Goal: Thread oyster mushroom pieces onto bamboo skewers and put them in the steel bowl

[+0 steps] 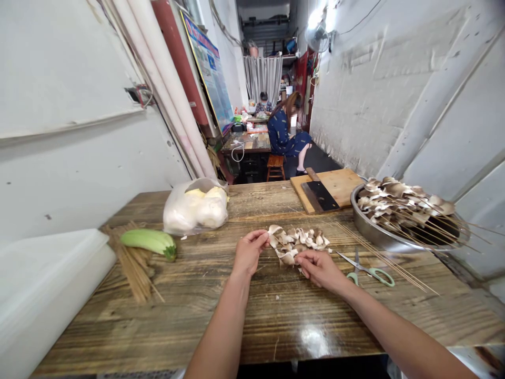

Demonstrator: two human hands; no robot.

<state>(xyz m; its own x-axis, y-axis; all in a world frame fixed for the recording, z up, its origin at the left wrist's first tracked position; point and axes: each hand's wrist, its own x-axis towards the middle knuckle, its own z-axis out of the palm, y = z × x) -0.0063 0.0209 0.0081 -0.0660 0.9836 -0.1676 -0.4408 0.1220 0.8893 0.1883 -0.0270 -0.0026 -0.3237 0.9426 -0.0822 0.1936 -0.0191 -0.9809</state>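
A small heap of torn oyster mushrooms point(305, 239) lies on the wooden table in front of me. My left hand point(251, 251) is at the heap's left side, thumb and fingers pinched on a mushroom piece point(274, 229). At the near edge of the heap, my right hand point(317, 267) has its fingers closed on another mushroom piece point(287, 258). Green-handled scissors point(366, 269) lie partly spread to the right of my right hand. Several loose bamboo skewers point(389, 258) rest beyond them.
At right a steel basin point(371, 234) holds skewered mushrooms point(398, 202). A cleaver point(320, 196) lies on a cutting board point(343, 184). Leftward are a plastic bag point(193, 208), a green squash point(148, 239), a skewer bundle point(132, 271) and a white box point(51, 295). A seated person point(282, 129) is behind.
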